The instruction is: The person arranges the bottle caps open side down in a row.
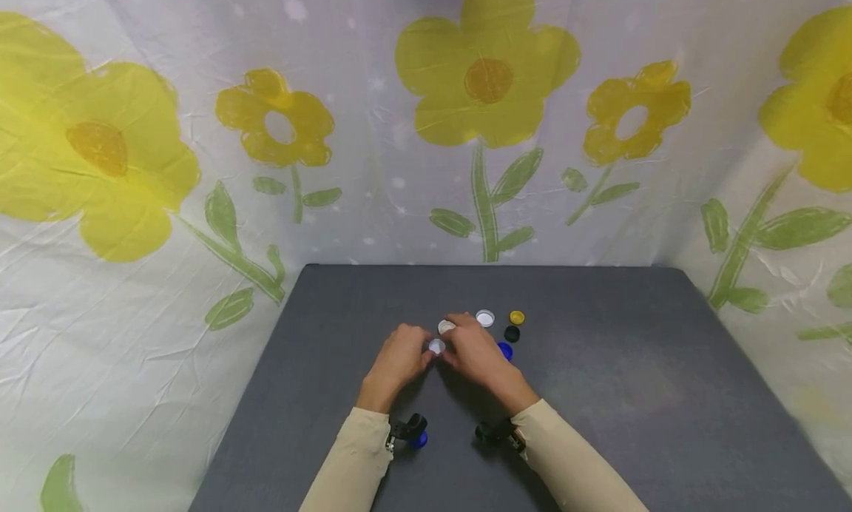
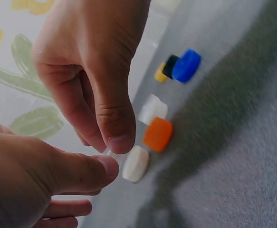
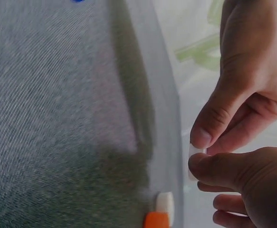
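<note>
Your head camera looks forward and down from above the near side of the table (image 1: 599,423), far enough back to take in the flowered cloth (image 1: 373,157) behind it. Your two wrist cameras look across the table toward that cloth, close up on your left hand (image 2: 33,178) and right hand (image 2: 93,61), their pictures rolled sideways in opposite directions. Both share the orange cap (image 2: 158,134) on the table; all three share your hands.

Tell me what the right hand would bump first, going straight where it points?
The right hand would probably meet the left hand first, just past the white cap it pinches; exact depth is unclear.
</note>
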### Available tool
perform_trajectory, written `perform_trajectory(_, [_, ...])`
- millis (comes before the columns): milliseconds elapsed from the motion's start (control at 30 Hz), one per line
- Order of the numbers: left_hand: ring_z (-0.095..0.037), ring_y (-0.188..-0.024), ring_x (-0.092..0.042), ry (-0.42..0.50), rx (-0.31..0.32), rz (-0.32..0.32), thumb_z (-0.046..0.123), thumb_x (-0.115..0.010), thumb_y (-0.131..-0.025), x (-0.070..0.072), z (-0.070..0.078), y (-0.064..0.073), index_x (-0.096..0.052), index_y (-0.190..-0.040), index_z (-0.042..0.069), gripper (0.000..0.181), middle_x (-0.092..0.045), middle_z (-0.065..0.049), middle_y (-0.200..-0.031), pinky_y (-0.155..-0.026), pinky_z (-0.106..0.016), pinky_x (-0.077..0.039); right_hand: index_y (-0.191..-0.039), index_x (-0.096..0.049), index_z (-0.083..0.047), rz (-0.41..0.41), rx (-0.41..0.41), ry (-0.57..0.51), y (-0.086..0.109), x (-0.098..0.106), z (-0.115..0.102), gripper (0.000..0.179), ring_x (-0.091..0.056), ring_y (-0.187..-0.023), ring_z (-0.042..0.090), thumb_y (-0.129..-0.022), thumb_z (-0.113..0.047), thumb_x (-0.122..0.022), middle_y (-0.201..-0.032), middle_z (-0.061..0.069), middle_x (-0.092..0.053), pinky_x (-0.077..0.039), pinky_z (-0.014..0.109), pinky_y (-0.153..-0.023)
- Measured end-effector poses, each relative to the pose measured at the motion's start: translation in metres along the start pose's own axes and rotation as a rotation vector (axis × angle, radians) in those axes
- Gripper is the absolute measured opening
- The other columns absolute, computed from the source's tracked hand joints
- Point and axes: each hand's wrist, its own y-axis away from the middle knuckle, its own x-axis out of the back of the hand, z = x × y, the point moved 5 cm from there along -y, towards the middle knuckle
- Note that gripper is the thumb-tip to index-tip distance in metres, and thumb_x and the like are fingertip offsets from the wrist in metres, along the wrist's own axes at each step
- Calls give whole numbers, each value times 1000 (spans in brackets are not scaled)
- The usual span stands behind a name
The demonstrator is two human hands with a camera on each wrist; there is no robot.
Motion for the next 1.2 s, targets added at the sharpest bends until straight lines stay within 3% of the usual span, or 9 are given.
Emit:
perform_trajectory(367, [-18,-80,-68,32,4,22,15,-82,-83,19,17,14,-77,-90,15,9,-75,1,-86,-68,-37,-54,-85,-77,-4,33,-2,-8,11,25,-17,14,-61,-121,36,-77,-12,-85,-126,22,-66,-41,52,-111])
perform_trajectory(667, [-21,-87,-71,74,-6,54,17,-83,-82,34,29,29,-78,-96,11,16,-77,-5,-95,-78,-41,-57,-90,-78,-6,21,-53,-29,20,42,-30,18,-60,-123,33,-78,-18,-85,-129,18,-65,-39,52,-112])
perform_trajectory(1200, [-21,-91,-72,122,-19,78,15,-84,-82,36,37,43,-78,-100,10,20,-77,-2,-99,-84,-39,-58,-99,-80,-10,35,-202,-99,40,45,-32,24,-58,-126,33,-79,-23,-85,-136,13,-63,-48,47,-104])
